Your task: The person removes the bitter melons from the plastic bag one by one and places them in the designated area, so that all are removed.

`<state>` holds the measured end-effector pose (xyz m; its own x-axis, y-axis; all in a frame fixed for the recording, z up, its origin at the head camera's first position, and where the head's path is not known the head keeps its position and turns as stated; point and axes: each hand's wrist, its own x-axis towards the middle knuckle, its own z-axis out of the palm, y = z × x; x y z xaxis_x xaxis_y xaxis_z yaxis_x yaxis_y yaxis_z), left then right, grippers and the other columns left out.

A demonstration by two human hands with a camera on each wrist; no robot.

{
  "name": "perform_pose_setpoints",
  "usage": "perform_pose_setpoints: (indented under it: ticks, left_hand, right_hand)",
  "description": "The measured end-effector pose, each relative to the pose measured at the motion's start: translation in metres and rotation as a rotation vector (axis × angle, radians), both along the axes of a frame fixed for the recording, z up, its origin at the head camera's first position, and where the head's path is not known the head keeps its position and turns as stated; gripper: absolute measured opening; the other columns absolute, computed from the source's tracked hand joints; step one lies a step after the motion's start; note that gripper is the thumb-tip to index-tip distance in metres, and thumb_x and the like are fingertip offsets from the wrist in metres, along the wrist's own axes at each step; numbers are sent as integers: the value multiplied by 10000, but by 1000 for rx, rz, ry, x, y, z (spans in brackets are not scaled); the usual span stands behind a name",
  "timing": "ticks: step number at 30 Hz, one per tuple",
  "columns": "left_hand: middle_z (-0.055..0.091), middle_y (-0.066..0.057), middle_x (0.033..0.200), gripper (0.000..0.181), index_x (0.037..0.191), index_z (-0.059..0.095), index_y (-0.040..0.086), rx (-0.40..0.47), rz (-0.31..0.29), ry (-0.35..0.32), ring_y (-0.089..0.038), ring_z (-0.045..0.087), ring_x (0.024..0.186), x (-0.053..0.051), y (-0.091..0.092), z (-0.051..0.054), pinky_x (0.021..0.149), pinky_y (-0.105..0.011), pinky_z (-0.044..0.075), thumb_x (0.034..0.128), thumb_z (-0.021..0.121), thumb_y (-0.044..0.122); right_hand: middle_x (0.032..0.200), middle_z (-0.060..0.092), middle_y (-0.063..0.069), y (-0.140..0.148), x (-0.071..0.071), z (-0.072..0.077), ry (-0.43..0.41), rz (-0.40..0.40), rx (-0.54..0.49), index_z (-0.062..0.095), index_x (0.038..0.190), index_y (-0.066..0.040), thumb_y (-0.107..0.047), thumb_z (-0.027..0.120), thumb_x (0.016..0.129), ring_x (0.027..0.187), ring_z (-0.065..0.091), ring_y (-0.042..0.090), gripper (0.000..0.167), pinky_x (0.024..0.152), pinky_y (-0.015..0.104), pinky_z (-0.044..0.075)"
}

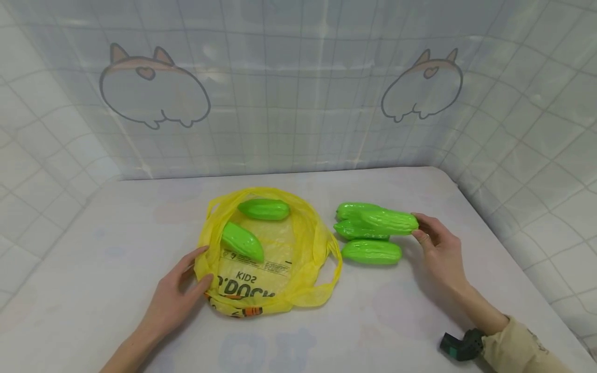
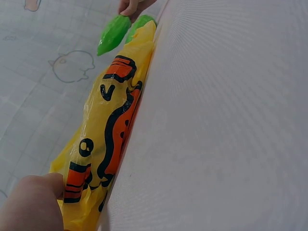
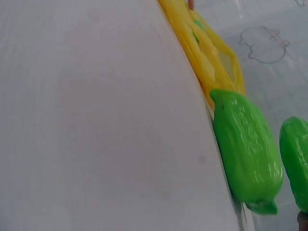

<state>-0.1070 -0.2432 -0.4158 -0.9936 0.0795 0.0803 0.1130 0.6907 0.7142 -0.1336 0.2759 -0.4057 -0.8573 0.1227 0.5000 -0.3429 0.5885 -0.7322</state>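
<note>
A yellow plastic bag (image 1: 308, 290) lies with its mouth open, two green toy cucumbers inside: one at the back (image 1: 265, 209), one at the left (image 1: 242, 242). My left hand (image 1: 174, 295) grips the bag's left rim between thumb and fingers, as the left wrist view also shows. On the right, my right hand (image 1: 440, 254) pinches the end of a glossy, ridged toy cucumber (image 1: 392, 221), lifted over two others, one behind (image 1: 352, 208) and one below it (image 1: 356, 230). Nearer me lies another toy cucumber (image 1: 371, 252), seen large in the right wrist view (image 3: 248, 149).
The bag's handle loop (image 1: 337, 269) reaches toward the nearest cucumber. A pale cloth covers the table (image 1: 289, 342). Grid-patterned curtains (image 1: 298, 103) with drawn animals hang behind and at both sides. The right wrist wears a black device (image 1: 462, 346).
</note>
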Motion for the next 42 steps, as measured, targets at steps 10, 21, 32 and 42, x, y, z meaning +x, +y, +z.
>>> perform_pose_setpoints:
  ticks: [10,21,32,42]
  left_hand:
    - [324,-210,1597,657,1555,342,269,8,-2,-8,-491,397,1386,-1,-1,0,1108,-693,335,979,643,365]
    - [325,-211,1596,658,1556,343,253,7,-3,-4,-490,408,1377,-1,1,0,1104,-688,345,980,644,355]
    - [328,-212,1594,655,1555,345,249,3,2,3,-496,402,1381,-1,2,-1,1107,-694,336,981,642,355]
    - [347,-216,1583,657,1548,357,256,1,-4,31,-500,410,1372,-1,2,-2,1091,-699,349,971,661,333]
  right_hand:
    - [1138,610,-268,24,-6,-4,28,-63,0,627,1320,-28,47,661,917,1005,577,-165,411,844,3,473]
    - [1183,650,-193,52,-12,-6,-50,-151,-1,616,1344,-38,-53,628,976,1018,560,-178,369,849,-6,464]
    - [1093,560,-353,78,-18,-15,-8,-138,24,611,1316,35,14,643,947,968,538,-210,371,799,-29,448]
    - [1276,631,279,86,-18,-21,-136,-221,88,587,1354,16,-96,609,995,970,438,-252,376,806,-44,398]
